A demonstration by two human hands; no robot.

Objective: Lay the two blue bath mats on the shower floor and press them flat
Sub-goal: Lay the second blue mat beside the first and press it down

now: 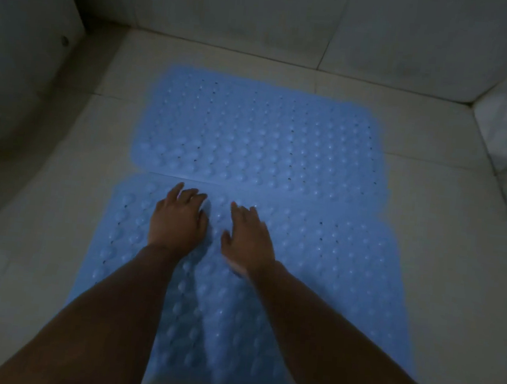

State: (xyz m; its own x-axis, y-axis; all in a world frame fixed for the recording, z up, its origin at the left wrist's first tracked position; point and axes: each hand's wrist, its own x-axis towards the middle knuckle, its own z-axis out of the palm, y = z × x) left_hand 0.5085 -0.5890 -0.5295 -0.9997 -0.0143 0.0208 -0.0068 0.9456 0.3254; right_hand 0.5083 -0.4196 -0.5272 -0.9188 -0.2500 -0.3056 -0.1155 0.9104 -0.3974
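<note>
Pressing hands: left hand [178,220] and right hand [247,241] lie palm-down, fingers extended, gripping nothing.
Near bath mat [332,262]: blue, studded, under both hands on the tiled shower floor [447,243].
Far bath mat [261,136]: flat, its near edge meeting the near mat's.
Left side: curved white fixture [13,79].

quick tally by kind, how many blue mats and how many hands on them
blue bath mats: 2, the far mat and the near mat, both lying on the tiled shower floor
hands: 2, the left hand and the right hand, both laid on the near mat
total: 4
</note>
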